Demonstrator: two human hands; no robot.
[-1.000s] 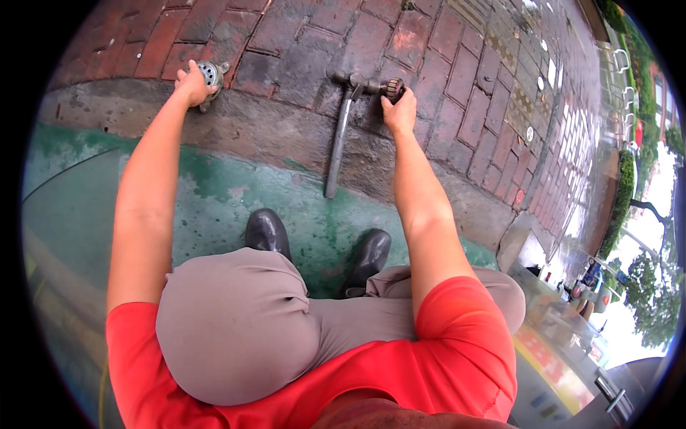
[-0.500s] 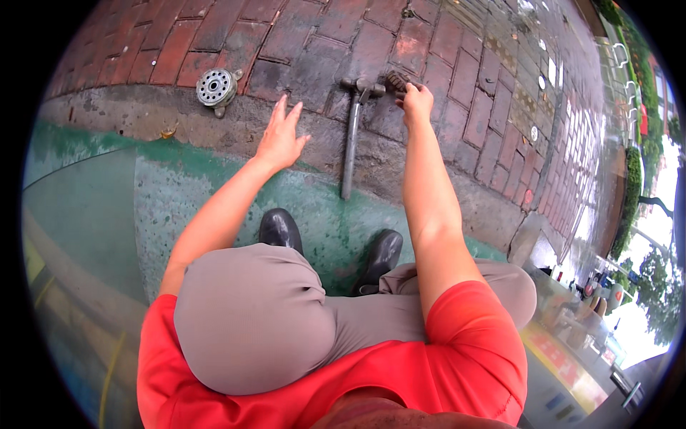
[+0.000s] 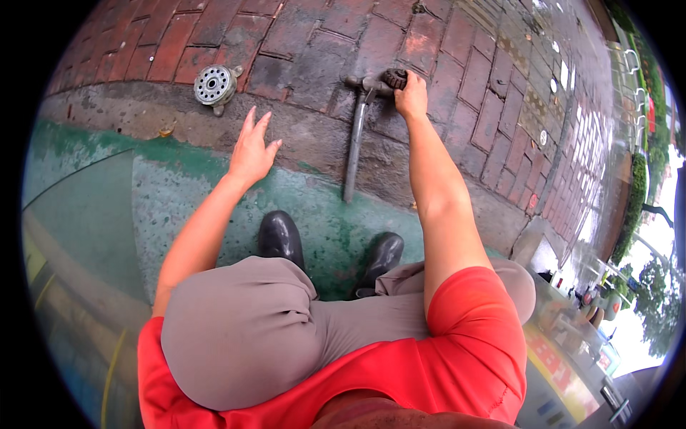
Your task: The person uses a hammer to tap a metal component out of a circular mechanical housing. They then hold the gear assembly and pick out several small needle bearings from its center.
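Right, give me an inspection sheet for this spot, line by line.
Surface: red brick paving above a grey kerb, green painted ground below, looks damp.
Job's things: metal tap with a pipe running down; round handle under the right hand.
Clutter: round perforated metal disc on the bricks.
Hands: right hand on the tap handle; left hand open, fingers spread, touching nothing.
Cables: nothing seen.
Surroundings: black shoes, railing and trees at right.
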